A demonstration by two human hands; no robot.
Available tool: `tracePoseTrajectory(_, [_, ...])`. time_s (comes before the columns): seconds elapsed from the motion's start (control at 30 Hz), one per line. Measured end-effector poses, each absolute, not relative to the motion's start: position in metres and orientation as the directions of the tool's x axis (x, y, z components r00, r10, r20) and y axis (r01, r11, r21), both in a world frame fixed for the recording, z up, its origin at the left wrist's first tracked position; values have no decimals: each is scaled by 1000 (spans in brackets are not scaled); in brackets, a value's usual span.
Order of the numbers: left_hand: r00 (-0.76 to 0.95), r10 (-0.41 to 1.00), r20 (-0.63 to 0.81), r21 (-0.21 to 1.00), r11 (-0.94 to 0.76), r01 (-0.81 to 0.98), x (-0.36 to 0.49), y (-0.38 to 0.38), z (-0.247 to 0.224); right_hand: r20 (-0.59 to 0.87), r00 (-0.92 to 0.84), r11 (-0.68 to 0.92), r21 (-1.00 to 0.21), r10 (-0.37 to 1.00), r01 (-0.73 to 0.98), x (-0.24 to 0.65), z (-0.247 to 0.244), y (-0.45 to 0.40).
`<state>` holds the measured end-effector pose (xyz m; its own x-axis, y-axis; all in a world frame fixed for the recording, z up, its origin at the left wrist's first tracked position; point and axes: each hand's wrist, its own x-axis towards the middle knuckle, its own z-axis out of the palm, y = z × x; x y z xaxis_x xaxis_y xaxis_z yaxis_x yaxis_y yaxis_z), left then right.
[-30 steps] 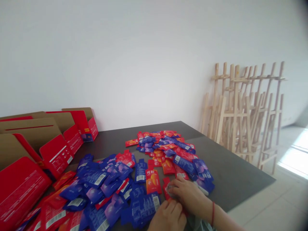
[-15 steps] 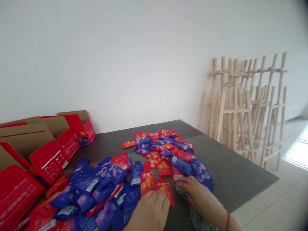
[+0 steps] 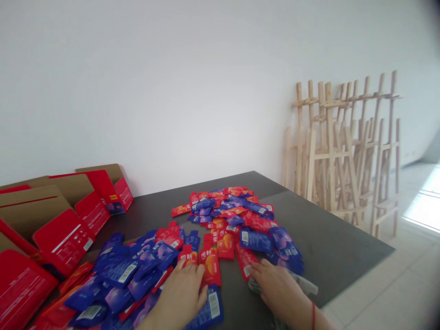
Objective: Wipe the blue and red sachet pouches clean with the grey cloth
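Note:
My left hand (image 3: pixel 182 291) lies over the pouches at the front, its thumb apart from its fingers. Its fingertips touch a red pouch (image 3: pixel 188 257) with orange fruit printed on it. Another red pouch (image 3: pixel 210 268) lies just right of the fingers, and a blue pouch (image 3: pixel 210 308) shows partly under the hand. My right hand (image 3: pixel 278 286) is closed on a grey cloth (image 3: pixel 255 287), mostly covered by the palm. Its fingertips are at the lower end of a red pouch (image 3: pixel 245 260). Left of my left hand spreads a heap of blue pouches (image 3: pixel 120 270) and red ones.
Red cardboard boxes (image 3: pixel 65 243) with open flaps line the left side of the dark table (image 3: pixel 151 208). A second pile of mixed pouches (image 3: pixel 237 208) lies toward the back. Wooden easels (image 3: pixel 330 156) lean at the wall beyond the table's right edge.
My left hand has moved left, and the red pouches by it now lie further left. A blue pouch shows beneath it. More of the grey cloth shows right of my right hand.

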<state>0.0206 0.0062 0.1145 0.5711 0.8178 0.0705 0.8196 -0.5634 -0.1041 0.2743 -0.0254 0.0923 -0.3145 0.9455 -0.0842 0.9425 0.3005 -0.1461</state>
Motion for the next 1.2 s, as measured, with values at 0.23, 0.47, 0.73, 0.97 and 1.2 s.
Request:
tracePoseTrajectory(0.23, [759,646,87,29,-763,646,81,-11,98,17,-402,355,-504,916,788,299,87,-46])
tracePoseTrajectory(0.47, [744,667,23,-114,-738,665,139,-13,63,8,-269,231,-540,963,809,326,82,-16])
tracePoseTrajectory(0.73, [752,659,-3,-136,-745,652,145,0,79,45,-197,180,-638,979,749,336,81,19])
tracePoseTrajectory(0.97, [762,588,-272,-12,-794,608,147,38,110,-14,-359,214,-782,933,586,334,85,4])
tracePoseTrajectory(1.2, [803,582,-129,-90,-813,575,144,46,135,34,-233,138,-886,972,444,348,87,-4])
